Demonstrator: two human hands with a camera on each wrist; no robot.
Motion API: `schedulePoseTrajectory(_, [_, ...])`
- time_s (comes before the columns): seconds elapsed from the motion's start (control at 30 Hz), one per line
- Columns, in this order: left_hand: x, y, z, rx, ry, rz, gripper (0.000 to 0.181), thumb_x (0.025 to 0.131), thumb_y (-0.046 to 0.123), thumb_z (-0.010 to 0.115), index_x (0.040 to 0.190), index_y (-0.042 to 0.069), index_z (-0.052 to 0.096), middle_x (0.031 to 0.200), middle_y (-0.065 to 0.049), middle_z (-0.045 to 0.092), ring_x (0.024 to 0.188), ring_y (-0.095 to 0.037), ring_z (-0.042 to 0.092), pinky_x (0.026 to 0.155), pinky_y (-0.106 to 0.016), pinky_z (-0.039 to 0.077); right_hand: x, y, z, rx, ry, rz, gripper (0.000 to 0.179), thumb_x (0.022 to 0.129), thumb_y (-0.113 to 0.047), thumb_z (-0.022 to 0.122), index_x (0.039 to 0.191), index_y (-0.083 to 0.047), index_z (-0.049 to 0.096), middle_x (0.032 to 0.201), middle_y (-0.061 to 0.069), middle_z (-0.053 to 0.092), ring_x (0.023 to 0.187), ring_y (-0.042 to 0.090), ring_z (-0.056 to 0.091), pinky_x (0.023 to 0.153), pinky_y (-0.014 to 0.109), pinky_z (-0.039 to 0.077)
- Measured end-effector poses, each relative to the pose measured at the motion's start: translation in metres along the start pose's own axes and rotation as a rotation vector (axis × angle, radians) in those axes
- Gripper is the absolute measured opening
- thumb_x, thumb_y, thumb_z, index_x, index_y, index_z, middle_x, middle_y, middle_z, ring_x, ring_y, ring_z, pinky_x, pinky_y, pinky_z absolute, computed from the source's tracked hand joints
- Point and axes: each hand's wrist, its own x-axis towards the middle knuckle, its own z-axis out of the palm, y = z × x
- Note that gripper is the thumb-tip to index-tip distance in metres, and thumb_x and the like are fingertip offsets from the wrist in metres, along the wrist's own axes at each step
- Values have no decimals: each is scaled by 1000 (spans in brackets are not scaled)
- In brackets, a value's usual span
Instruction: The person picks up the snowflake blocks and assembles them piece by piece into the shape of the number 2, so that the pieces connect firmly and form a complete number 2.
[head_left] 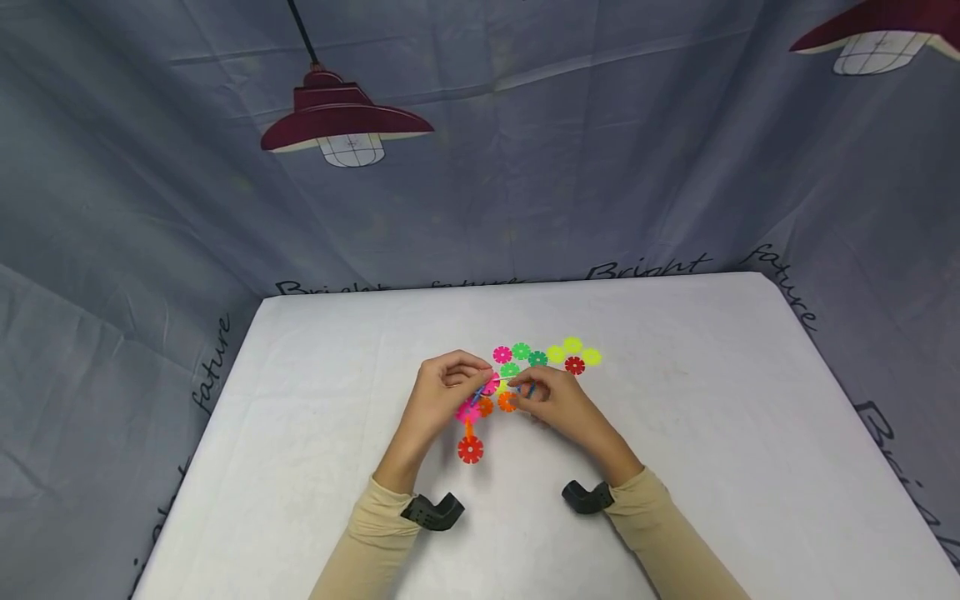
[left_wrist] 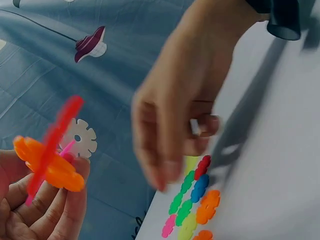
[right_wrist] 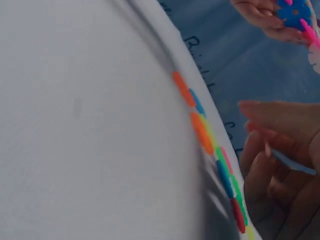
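My left hand (head_left: 446, 392) pinches a joined cluster of notched plastic discs, raised above the table. Standing out from it are a red disc (head_left: 470, 450), an orange disc (left_wrist: 67, 176) and a white disc (left_wrist: 88, 141); a blue disc (right_wrist: 296, 15) and pink edges show in the right wrist view. Close by on the right, my right hand (head_left: 558, 404) hovers above the loose discs, apart from the cluster. Its fingers are loosely bent with a gap to the thumb, and I see nothing held in them. Motion blurs this hand in the left wrist view.
Behind and beneath the hands, loose discs lie on the white table (head_left: 300, 433), among them a pink disc (head_left: 502, 355), a dark red disc (head_left: 574, 365), a yellow disc (head_left: 572, 343) and an orange disc (head_left: 507, 402). A grey printed curtain (head_left: 525, 167) hangs past the far edge.
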Motion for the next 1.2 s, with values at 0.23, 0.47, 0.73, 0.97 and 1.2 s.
schedulePoseTrajectory(0.23, [0,1,-2,-10,-1,-8,10,94,16,77,100,8,77,89,-10,76,75,-11,68,70,-19,53,2,9,10,-203,-10,48,29,87,-21,84,111,-9,75,76,-4,58,61,9,46,57,22,39])
schedulePoseTrajectory(0.47, [1,0,-1,-6,-21,0,12,94,18,78,100,7,77,91,-12,76,78,-14,70,73,-20,56,2,5,15,-272,-8,76,30,87,-25,85,111,-10,75,73,-5,54,62,10,43,58,23,35])
schedulePoseTrajectory(0.73, [0,-1,0,-4,-21,-16,13,91,19,81,98,9,78,92,-11,77,78,-17,70,71,-20,55,1,3,15,-236,-28,93,24,83,-18,88,98,-13,70,86,-1,62,66,12,47,60,23,41])
schedulePoseTrajectory(0.97, [0,-2,-3,-1,-9,-6,13,92,19,80,98,8,78,92,-11,77,79,-14,70,72,-21,55,2,3,11,-102,-24,76,19,86,-15,85,96,-12,69,86,0,70,72,11,60,68,22,52])
schedulePoseTrajectory(1.2, [0,2,-6,4,5,10,14,92,22,80,98,9,78,93,-12,77,79,-15,71,73,-21,55,0,-5,-12,340,-13,102,21,94,-12,75,109,0,70,93,7,76,76,31,71,59,33,59])
